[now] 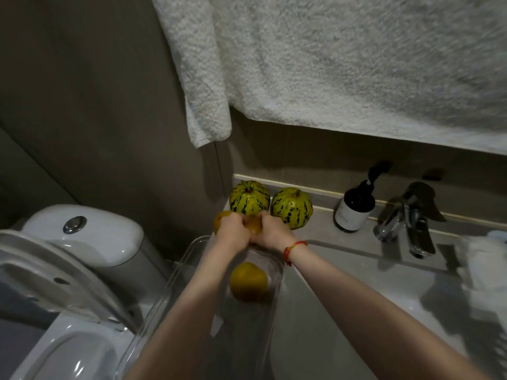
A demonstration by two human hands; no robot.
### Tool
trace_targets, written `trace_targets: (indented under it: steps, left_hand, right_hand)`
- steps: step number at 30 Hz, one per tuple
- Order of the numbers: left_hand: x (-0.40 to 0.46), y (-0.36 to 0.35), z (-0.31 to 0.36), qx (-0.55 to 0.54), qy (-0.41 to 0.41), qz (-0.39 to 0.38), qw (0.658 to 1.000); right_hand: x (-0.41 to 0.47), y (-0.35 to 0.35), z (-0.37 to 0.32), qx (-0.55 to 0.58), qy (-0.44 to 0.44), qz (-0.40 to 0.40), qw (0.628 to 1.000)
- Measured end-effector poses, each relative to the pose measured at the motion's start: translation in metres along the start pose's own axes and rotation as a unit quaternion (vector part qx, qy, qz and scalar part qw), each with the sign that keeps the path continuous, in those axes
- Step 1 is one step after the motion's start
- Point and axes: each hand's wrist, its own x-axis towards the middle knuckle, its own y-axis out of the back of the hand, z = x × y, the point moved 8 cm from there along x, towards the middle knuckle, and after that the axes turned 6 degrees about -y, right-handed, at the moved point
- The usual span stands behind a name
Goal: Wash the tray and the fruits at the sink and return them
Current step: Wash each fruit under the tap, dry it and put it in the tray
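Two hands meet at far end of clear glass tray (pixel 164 294): left hand (pixel 231 229) and right hand (pixel 270 231) both curl around one orange fruit (pixel 253 224). Second orange fruit (pixel 248 281) lies in tray, at 6 o'clock from hands. Third orange fruit (pixel 220 219) just beside left hand at 9 o'clock. Two striped melons (pixel 249 197) (pixel 292 208) on counter at 12 o'clock. Faucet (pixel 411 223) at 3 o'clock, pump bottle (pixel 355 208) between it and melons.

Red string bracelet (pixel 293 249), bare forearms

Head view, looking forward and down, close over sink counter (pixel 356 270)
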Motion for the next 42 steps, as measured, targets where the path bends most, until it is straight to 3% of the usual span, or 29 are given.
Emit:
trace_targets:
  steps: [4, 8, 11, 15, 18, 20, 22, 26, 29, 34, 42]
  left_hand:
    - [-0.004, 0.004, -0.003, -0.068, 0.023, 0.056, 0.996]
    - [-0.014, 0.006, 0.01, -0.236, 0.008, 0.075, 0.969]
    - [-0.029, -0.018, 0.037, -0.421, 0.024, -0.034, 0.906]
    - [-0.051, -0.058, 0.086, -0.555, 0.055, -0.209, 0.803]
    - [-0.063, -0.086, 0.119, -0.605, 0.061, -0.264, 0.749]
    - [-0.071, -0.11, 0.134, -0.606, 0.087, -0.281, 0.739]
    - [-0.077, -0.136, 0.137, -0.577, 0.109, -0.291, 0.755]
    - [-0.087, -0.179, 0.138, -0.536, 0.148, -0.306, 0.772]
    - [-0.092, -0.201, 0.137, -0.535, 0.168, -0.31, 0.768]
    - [-0.098, -0.221, 0.139, -0.56, 0.229, -0.294, 0.74]
    - [-0.098, -0.233, 0.145, -0.589, 0.29, -0.277, 0.702]
  right_hand:
    - [-0.01, 0.014, 0.005, 0.068, -0.004, 0.068, 0.995]
    - [-0.045, 0.042, 0.015, 0.2, 0.023, 0.154, 0.967]
    - [-0.078, 0.07, 0.03, 0.285, 0.06, 0.197, 0.936]
    - [-0.112, 0.097, 0.059, 0.35, 0.096, 0.169, 0.916]
    - [-0.134, 0.116, 0.088, 0.282, 0.082, 0.197, 0.936]
    - [-0.144, 0.128, 0.113, 0.203, 0.05, 0.201, 0.957]
    - [-0.155, 0.143, 0.138, 0.147, 0.011, 0.209, 0.967]
    - [-0.172, 0.198, 0.202, 0.244, -0.108, 0.302, 0.915]
    - [-0.157, 0.204, 0.231, 0.317, -0.195, 0.239, 0.897]
    - [-0.129, 0.184, 0.217, 0.493, -0.164, 0.137, 0.843]
    - [-0.122, 0.203, 0.207, 0.494, -0.167, 0.169, 0.836]
